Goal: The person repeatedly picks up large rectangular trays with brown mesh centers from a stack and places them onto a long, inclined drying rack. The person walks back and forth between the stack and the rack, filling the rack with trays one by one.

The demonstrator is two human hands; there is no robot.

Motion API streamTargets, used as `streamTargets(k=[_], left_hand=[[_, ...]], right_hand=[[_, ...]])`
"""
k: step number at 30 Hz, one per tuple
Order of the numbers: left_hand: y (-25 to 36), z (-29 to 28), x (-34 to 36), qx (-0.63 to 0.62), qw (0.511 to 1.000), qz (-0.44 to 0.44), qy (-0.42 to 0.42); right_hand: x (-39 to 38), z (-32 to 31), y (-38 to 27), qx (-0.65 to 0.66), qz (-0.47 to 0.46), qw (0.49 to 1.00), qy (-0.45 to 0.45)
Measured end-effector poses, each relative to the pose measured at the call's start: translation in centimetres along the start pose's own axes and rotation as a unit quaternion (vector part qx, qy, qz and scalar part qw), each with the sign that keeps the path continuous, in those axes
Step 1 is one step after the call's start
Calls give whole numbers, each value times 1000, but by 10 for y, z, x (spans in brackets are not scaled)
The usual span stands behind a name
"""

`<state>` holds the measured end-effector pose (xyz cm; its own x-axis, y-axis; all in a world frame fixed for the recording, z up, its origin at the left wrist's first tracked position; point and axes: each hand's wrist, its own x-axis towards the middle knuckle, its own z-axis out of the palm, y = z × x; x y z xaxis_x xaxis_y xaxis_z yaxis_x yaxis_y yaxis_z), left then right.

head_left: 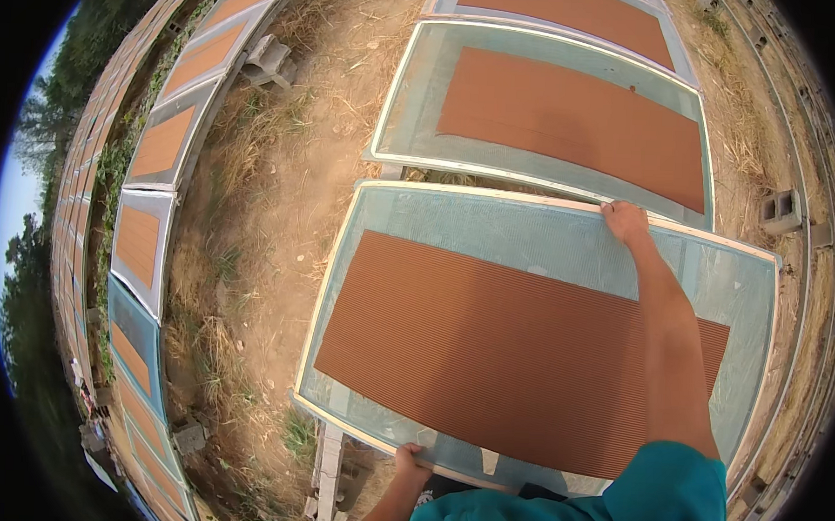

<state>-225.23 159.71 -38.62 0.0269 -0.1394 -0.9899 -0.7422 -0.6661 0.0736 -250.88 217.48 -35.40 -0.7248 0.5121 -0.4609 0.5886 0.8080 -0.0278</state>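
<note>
A mesh drying frame point(539, 245) with light wooden edges and blue-green netting lies in front of me. On it rests a wide brown, finely ribbed layer point(488, 347) that looks like thin sticks or strands side by side. My right hand point(626, 220) reaches across and is closed over the frame's far rail. At the near rail, left of my body, my left hand point(411, 462) grips the edge with curled fingers. My right forearm hides part of the brown layer.
Just beyond lies another mesh frame point(410, 102) with a smoother brown layer, and a further one behind it. A row of similar frames point(141, 234) runs along the left. Concrete blocks point(781, 211) stand at the right; a support beam point(331, 476) shows below left. Dry grass and dirt lie between rows.
</note>
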Motion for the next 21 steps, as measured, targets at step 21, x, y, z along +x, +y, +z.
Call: streamTargets(k=[21], left_hand=[[-11,80,67,143,989,-1,45]], right_hand=[[123,99,19,-53,-5,992,-112]])
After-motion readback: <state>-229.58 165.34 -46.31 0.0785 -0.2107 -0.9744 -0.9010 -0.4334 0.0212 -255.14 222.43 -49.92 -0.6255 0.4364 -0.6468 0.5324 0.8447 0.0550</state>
